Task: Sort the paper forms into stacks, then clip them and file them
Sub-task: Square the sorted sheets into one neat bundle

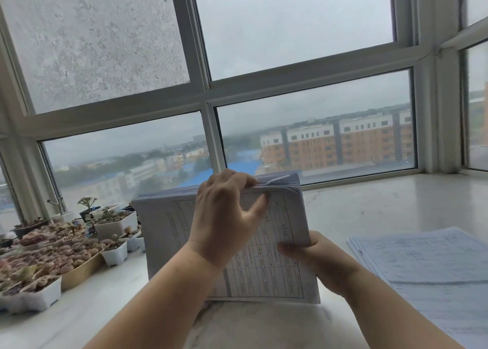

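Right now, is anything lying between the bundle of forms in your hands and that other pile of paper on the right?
Nothing visible does. The held stack of forms stands upright on the white sill; only bare sill separates it from the flat pile.

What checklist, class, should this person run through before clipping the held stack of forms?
1. Right hand grips the stack at its lower right: ok.
2. Left hand pinches the stack's top edge: ok.
3. Sheet edges squared: cannot tell.
4. Clip within reach: cannot tell; none in view.
5. Second pile lies apart on the sill: ok.
6. Plant pots clear of the stack: ok.
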Tool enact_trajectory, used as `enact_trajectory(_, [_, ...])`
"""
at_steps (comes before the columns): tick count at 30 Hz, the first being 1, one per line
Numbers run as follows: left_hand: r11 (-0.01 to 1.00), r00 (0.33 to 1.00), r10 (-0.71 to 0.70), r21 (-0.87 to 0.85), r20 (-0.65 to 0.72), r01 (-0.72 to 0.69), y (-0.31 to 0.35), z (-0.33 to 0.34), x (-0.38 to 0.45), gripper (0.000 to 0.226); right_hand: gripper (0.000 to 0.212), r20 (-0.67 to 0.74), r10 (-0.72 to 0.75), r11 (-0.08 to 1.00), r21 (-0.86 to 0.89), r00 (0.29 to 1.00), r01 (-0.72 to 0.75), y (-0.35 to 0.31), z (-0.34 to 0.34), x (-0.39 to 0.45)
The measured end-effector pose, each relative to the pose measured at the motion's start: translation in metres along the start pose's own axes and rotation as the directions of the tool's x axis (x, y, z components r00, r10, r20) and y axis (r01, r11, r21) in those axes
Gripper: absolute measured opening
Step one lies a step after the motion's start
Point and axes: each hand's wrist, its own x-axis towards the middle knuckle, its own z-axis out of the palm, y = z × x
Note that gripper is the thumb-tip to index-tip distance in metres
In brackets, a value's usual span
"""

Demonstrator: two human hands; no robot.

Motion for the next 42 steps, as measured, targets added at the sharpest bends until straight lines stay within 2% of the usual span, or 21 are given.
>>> enact_trajectory(3, [0.996, 0.999, -0.009, -0.094, 0.037, 0.013, -0.004, -0.007, 0.001, 0.017, 0.043, -0.009, 0.002, 1.000, -0.006, 1.000, -0.002, 0.000, 0.000, 0.001])
enact_trajectory(7, [0.990, 0.989, 0.079, -0.126, 0.128, -0.063, -0.001, -0.013, 0.004, 0.017, 0.045, -0.021, 0.005, 1.000, -0.015, 1.000, -0.005, 0.001, 0.001, 0.002])
enact_trajectory(11, [0.985, 0.979, -0.002, -0.170, 0.204, 0.037, 0.008, -0.017, 0.007, 0.021, 0.044, -0.020, 0.006, 1.000, -0.026, 1.000, -0.006, 0.000, 0.001, 0.001])
enact_trajectory(15, [0.953, 0.942, -0.101, -0.239, 0.320, 0.184, 0.013, -0.019, 0.017, 0.017, 0.045, -0.015, 0.008, 0.999, -0.041, 1.000, -0.009, -0.001, 0.001, 0.000])
enact_trajectory(21, [0.952, 0.863, -0.109, -0.198, 0.493, 0.233, 0.018, -0.025, 0.051, 0.008, 0.045, -0.010, 0.011, 0.998, -0.058, 1.000, -0.012, -0.003, 0.002, -0.001])
enact_trajectory(26, [0.975, 0.823, 0.016, -0.192, 0.568, 0.114, 0.015, -0.032, 0.066, 0.009, 0.042, -0.006, 0.015, 0.998, -0.063, 1.000, -0.015, -0.004, 0.001, -0.002])
enact_trajectory(32, [0.943, 0.733, 0.047, -0.272, 0.678, 0.190, 0.007, -0.037, 0.064, 0.012, 0.046, -0.019, 0.014, 0.998, -0.059, 1.000, -0.015, -0.003, 0.002, -0.001])
enact_trajectory(36, [0.932, 0.755, 0.082, -0.319, 0.650, 0.173, 0.008, -0.035, 0.064, 0.012, 0.045, -0.023, 0.017, 0.998, -0.068, 1.000, -0.018, -0.004, 0.002, -0.001])
enact_trajectory(39, [0.944, 0.713, 0.119, -0.301, 0.691, 0.135, 0.006, -0.034, 0.063, 0.022, 0.044, -0.004, 0.026, 0.996, -0.088, 1.000, -0.026, -0.004, 0.001, -0.001])
enact_trajectory(40, [0.951, 0.718, 0.140, -0.295, 0.682, 0.094, 0.002, -0.031, 0.062, 0.021, 0.044, -0.001, 0.027, 0.996, -0.090, 1.000, -0.027, -0.004, 0.001, -0.001])
enact_trajectory(42, [0.967, 0.790, 0.184, -0.252, 0.586, -0.038, -0.005, -0.024, 0.059, 0.010, 0.044, 0.007, 0.030, 0.996, -0.089, 1.000, -0.029, -0.005, 0.001, -0.001])
